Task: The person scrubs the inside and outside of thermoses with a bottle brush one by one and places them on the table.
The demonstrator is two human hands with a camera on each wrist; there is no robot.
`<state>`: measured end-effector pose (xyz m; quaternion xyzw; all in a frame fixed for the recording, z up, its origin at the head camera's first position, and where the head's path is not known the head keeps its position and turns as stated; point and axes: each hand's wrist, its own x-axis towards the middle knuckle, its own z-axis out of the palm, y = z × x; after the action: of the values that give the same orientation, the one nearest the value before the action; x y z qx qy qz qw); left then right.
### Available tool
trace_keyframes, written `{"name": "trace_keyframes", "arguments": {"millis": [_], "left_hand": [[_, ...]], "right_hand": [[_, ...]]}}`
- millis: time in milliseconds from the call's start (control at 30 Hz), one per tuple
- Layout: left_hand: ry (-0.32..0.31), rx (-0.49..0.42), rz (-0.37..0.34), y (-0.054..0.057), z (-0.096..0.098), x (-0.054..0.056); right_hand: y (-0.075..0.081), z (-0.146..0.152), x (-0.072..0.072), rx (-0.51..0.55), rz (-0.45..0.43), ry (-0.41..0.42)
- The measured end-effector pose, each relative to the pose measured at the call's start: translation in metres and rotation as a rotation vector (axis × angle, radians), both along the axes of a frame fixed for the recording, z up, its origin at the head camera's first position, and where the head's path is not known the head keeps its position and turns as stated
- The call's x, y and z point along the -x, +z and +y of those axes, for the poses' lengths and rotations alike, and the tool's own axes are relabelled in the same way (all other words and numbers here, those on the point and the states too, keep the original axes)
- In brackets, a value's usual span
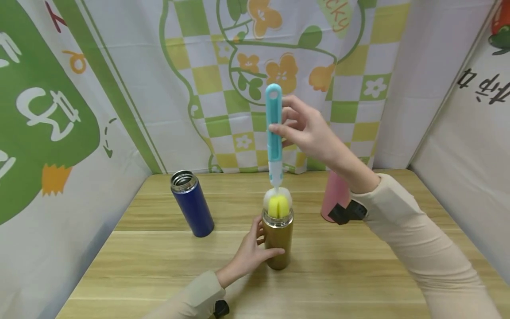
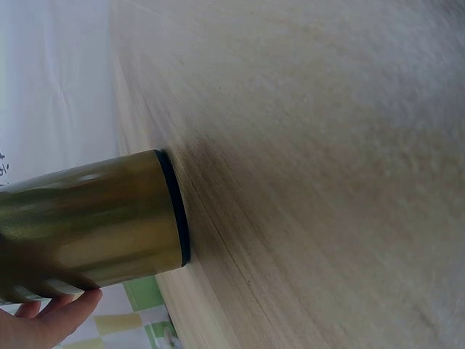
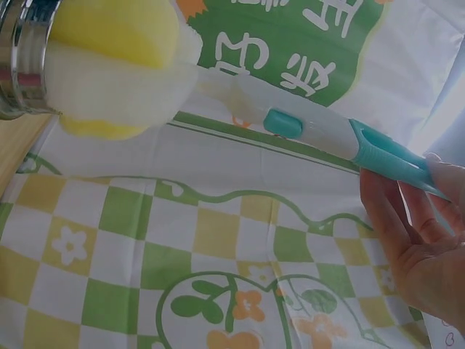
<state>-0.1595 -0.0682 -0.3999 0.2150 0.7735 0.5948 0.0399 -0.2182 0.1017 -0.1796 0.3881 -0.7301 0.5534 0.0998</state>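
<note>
My right hand pinches the turquoise handle of a bottle brush held upright. The brush's yellow and white sponge head sits partly inside the steel mouth of a gold-brown thermos bottle, its upper part showing above the rim. My left hand grips that bottle around its side, thumb across the front. In the left wrist view, the bottle's dark base is right at the table surface, with fingertips along its side.
A blue bottle without a lid stands on the wooden table to the left. On the right, a pink bottle is partly hidden behind my right forearm. Printed cloth hangs behind the table and along its sides.
</note>
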Motion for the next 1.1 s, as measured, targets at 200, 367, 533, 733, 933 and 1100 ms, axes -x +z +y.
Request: {"name": "trace_keyframes", "arguments": {"millis": [200,367,533,733,933,1100], "left_hand": [[0.004,0.005,0.004,-0.001,-0.001,0.001],[0.006,0.006,0.005,-0.002,-0.001,0.002],[0.006,0.005,-0.002,-0.003,-0.001,0.001],[0.02,0.008,0.005,-0.002,0.0,0.001],[0.027,0.002,0.011,-0.002,0.001,0.0],[0.022,0.007,0.011,-0.001,0.001,0.0]], "right_hand": [[-0.005,0.0,-0.004,-0.005,0.001,0.009],[-0.009,-0.002,-0.006,-0.027,0.011,0.025],[-0.017,0.001,-0.009,-0.045,-0.001,0.008],[-0.023,0.006,-0.011,-0.05,-0.022,-0.024],[-0.026,0.006,-0.01,-0.04,-0.023,-0.004],[-0.032,0.005,-0.01,-0.051,-0.032,0.007]]}}
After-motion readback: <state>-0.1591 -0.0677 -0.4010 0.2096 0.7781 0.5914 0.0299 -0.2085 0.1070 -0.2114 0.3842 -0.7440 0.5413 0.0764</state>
